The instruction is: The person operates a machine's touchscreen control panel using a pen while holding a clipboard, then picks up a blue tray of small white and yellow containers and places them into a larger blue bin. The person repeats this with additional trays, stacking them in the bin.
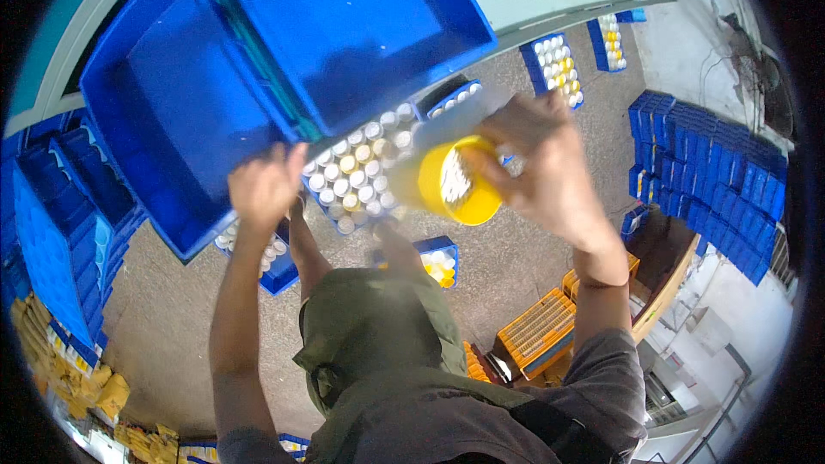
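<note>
My right hand [546, 176] grips a round yellow tub [485, 204] by its right side, fingers around the wall. Small white pieces [454, 179] show inside the tub, blurred and too small to name. My left hand [260, 186] is over the near right corner of a large blue bin [185, 94], its fingers smeared by motion. Whether it touches the rim I cannot tell. Between my hands, lower down, a blue crate holds many bottles [355, 174] with white and some yellowish caps. A pale blurred shape partly hides the crate's right side.
A second blue bin [361, 26] adjoins the first. Blue crates of bottles [557, 69] stand on the floor beyond, another crate [443, 259] nearer. Stacked blue crates [705, 176] rise at right, more crates [64, 232] at left. Orange crates [540, 331] stand by my right arm.
</note>
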### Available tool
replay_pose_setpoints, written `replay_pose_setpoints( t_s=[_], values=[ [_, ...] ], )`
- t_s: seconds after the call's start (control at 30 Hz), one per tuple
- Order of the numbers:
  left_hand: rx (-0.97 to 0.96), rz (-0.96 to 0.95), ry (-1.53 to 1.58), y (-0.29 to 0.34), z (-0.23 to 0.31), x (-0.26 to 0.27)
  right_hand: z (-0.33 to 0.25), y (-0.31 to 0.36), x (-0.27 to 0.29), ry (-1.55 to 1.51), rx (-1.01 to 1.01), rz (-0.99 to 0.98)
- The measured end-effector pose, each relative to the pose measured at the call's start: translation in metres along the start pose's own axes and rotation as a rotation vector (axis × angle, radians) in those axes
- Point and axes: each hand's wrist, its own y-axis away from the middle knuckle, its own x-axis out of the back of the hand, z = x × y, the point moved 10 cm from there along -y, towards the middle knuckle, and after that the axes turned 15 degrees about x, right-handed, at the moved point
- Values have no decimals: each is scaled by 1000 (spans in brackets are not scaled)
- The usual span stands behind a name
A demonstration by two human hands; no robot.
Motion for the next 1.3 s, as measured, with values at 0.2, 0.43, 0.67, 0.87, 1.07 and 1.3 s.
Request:
replay_pose_setpoints(
  t_s=[0.2, 0.43, 0.67, 0.87, 1.07, 1.3],
  values=[
    [-24, -90, 13, -3, -9, -4, 147, 121, -224, 30, -324, -268],
    [34, -197, 2, 5, -35, -2, 264, 141, -449, 257, -537, 109],
    [-56, -118, -36, 12, -40, 5, 293, 153, -580, 134, -725, -295],
    [-48, -142, 34, 10, -32, 0, 251, 127, -484, 130, -737, -19],
    [-25, -126, 18, -3, -10, -6, 144, 87, -266, -920, -679, 771],
    [-198, -63, -34, -1, 10, -4, 116, -4, -213, -1533, -1099, 792]
  ],
)
